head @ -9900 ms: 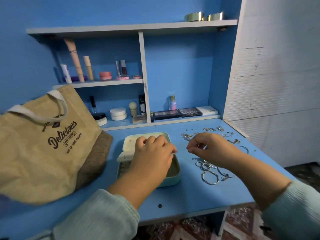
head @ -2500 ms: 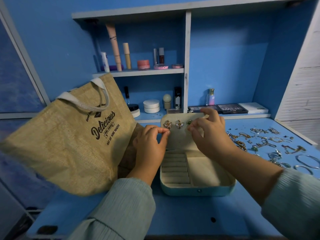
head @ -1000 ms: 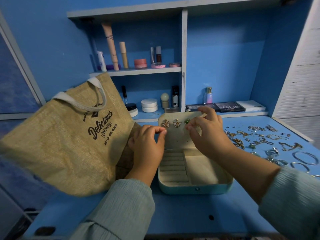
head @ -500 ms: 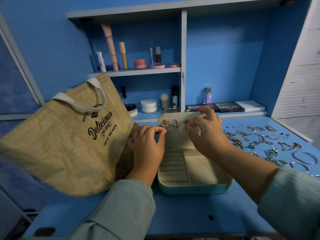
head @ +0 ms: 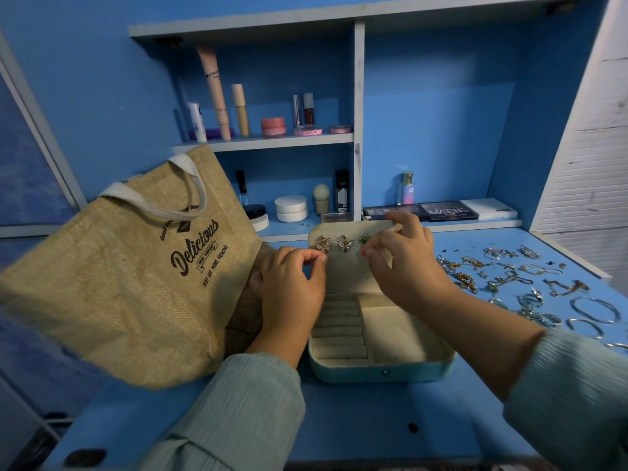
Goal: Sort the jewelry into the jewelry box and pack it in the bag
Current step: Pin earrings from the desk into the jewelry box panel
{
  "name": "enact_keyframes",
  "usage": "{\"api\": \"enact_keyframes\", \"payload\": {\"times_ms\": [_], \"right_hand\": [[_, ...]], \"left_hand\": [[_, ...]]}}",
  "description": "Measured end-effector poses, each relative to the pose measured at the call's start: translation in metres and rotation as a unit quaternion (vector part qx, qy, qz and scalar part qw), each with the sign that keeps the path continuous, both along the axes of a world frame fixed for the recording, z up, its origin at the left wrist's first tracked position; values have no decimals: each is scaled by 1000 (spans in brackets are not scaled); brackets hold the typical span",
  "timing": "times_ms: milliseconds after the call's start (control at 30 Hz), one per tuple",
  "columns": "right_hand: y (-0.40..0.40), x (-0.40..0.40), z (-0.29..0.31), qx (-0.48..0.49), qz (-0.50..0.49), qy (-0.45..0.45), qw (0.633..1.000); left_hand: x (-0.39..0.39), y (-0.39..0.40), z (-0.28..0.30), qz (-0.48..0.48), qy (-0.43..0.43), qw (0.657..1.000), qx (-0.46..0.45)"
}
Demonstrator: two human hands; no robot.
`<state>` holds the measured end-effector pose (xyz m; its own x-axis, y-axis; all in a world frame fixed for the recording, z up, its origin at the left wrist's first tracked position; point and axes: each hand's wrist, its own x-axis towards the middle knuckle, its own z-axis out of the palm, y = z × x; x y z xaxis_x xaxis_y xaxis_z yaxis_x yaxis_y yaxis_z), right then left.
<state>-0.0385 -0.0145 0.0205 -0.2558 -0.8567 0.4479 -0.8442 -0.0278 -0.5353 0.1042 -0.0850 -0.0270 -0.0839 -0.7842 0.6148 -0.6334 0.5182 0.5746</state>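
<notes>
My jewelry box sits open near the front edge of the tabletop, about midway along it, its lid standing upright at the back. Two butterfly earrings are pinned along the top of the lid's cream lining, side by side, with a green stud just to their right. My left hand is raised at the lid's left edge, thumb and forefinger pressed together right below the leftmost butterfly; I cannot tell whether anything small sits between them. My right hand is at the lid's right side, fingers curled, the forefinger and thumb pinching at the green stud while an upper finger hooks over the lid's top edge. Inside the box, the ring rolls fill the left compartment and the larger right compartment shows only its lining. The burlap bag, printed "Delicious", leans at the left end of the tabletop, touching my left wrist. The rest of the jewelry, chains, hoops and rings, lies scattered toward the right edge, well apart from the box. Cosmetics stand on the shelves behind.
</notes>
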Motion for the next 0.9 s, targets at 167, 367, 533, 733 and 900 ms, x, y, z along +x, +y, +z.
{"api": "enact_keyframes", "payload": {"times_ms": [167,367,533,733,900], "right_hand": [[-1,0,0,0,-2,-1,1000],[-1,1,0,5,-3,-4,1000],[1,1,1,1,-1,-7,1000],[2,1,2,1,2,-9,1000],[2,0,1,0,4,-9,1000]], "left_hand": [[-2,1,2,5,4,1000,1],[-2,0,0,3,4,1000,-19],[-3,3,2,16,-1,1000,-15],[-2,0,3,-2,1,1000,-5],[-1,4,4,1,25,1000,-2]]}}
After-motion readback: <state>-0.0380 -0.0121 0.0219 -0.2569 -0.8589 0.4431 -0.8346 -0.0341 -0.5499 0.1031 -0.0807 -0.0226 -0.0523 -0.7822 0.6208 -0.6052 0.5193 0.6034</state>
